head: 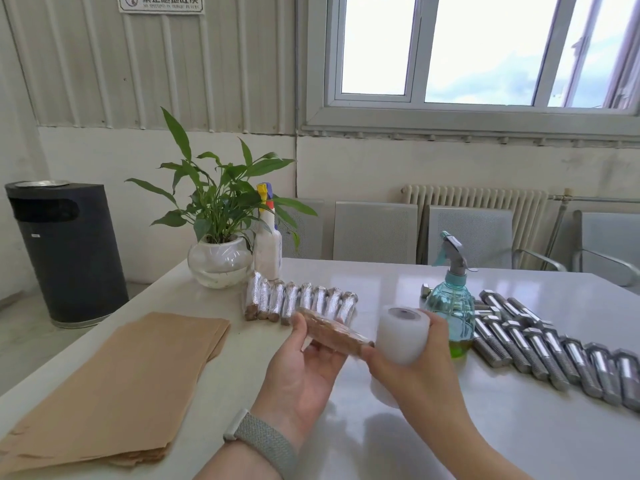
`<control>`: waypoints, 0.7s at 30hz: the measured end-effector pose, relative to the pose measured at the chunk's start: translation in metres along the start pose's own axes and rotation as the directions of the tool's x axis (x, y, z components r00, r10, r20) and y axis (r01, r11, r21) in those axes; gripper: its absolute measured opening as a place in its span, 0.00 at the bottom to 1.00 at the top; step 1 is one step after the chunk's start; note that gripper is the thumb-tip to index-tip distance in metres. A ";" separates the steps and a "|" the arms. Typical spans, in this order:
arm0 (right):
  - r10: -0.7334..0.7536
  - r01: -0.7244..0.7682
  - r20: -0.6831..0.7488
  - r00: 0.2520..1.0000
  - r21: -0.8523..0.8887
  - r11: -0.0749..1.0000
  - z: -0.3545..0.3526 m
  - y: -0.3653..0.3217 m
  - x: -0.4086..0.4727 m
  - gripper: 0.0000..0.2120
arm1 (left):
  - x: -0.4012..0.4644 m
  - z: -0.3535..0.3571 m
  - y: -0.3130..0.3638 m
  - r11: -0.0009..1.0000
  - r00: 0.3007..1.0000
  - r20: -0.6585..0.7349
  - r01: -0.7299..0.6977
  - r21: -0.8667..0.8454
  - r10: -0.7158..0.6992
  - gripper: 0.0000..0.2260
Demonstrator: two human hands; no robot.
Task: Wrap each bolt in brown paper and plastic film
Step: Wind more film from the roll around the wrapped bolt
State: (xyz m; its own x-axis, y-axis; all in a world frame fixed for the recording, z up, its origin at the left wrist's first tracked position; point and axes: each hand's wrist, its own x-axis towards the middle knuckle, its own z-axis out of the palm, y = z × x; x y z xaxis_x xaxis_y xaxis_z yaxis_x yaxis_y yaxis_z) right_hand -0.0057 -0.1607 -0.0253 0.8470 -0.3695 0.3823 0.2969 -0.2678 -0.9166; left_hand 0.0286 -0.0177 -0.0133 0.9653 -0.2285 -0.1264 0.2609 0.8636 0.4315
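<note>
My left hand [304, 368] holds a bolt wrapped in brown paper [332, 332] above the white table [450, 427], thumb and fingers around it. My right hand [412, 368] grips a white roll of plastic film [401, 334] right beside the bolt's near end. A row of several finished bolts in shiny film [301, 303] lies behind the hands. Several bare steel bolts [540, 348] lie in a row at the right. A stack of brown paper sheets [117, 386] lies at the left.
A teal spray bottle [450, 306] stands just behind the film roll. A potted plant in a glass bowl [218, 261] and a white spray bottle [268, 247] stand at the table's far edge. A black bin [65, 251] stands left; chairs [467, 237] line the wall.
</note>
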 end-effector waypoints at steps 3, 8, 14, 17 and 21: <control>0.265 -0.284 0.111 0.958 0.223 0.933 -0.008 -0.002 0.008 0.26 | 0.000 -0.001 -0.003 0.994 0.997 0.049 -0.057 0.092 0.053 0.21; 0.405 -0.510 0.334 0.851 0.343 0.789 -0.014 -0.009 0.002 0.17 | 0.004 -0.006 -0.008 0.871 0.949 0.130 -0.315 0.377 0.287 0.21; 0.451 -0.578 0.420 0.788 0.250 0.777 -0.012 -0.014 -0.017 0.33 | 0.007 -0.010 -0.004 0.648 0.844 0.280 -0.532 0.545 0.457 0.25; 0.520 -0.698 0.528 0.672 0.213 0.684 -0.011 -0.014 -0.024 0.27 | 0.006 -0.010 -0.004 0.603 0.828 0.299 -0.553 0.575 0.474 0.23; 0.461 -0.691 0.630 0.625 0.171 0.702 -0.011 -0.017 -0.027 0.26 | 0.007 -0.009 -0.004 0.649 0.851 0.272 -0.521 0.555 0.450 0.15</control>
State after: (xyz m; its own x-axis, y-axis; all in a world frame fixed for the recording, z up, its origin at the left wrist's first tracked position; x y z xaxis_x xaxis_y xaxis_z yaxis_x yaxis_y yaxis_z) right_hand -0.0385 -0.1562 -0.0189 0.9441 0.2060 -0.2575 -0.3010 0.2198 -0.9279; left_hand 0.0339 -0.0185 -0.0234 0.9413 0.0719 0.3297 -0.3276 0.4295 0.8415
